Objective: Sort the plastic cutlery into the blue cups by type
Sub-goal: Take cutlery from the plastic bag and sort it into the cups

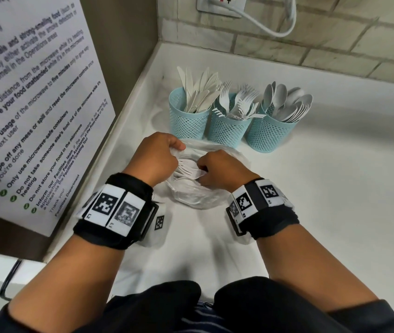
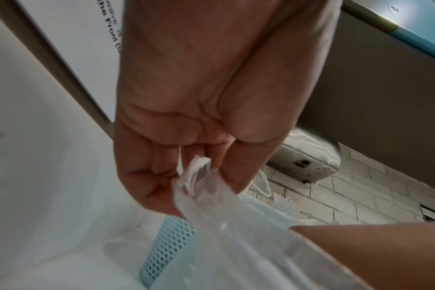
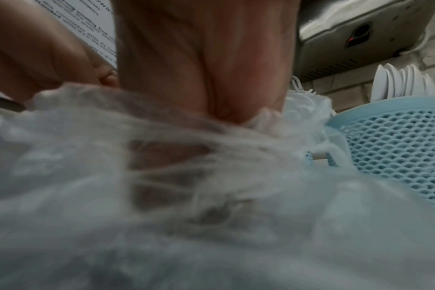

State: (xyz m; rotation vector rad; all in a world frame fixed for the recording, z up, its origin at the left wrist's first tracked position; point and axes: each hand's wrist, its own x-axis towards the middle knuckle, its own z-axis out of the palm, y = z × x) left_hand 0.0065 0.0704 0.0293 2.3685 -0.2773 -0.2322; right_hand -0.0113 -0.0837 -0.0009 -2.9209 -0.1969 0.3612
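White counter [image 1: 335,200] in a brick-walled corner; blue cups [image 1: 229,127] at 12 o'clock. Left hand [image 1: 154,156] pinches the plastic bag [image 1: 191,198] rim; right hand [image 1: 217,170] pinches a fork [image 1: 192,174]. Open counter at 3 o'clock.

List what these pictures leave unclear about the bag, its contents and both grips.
- Bag contents: head view shows forks at the mouth; crumpled plastic and both hands hide the rest.
- Right hand: head view shows it curled on a fork handle; the right wrist view is blurred by plastic.
- Left hand: pinches the bag edge; fingertips hidden in the head view.
- Notice: cut off by the frame edge.
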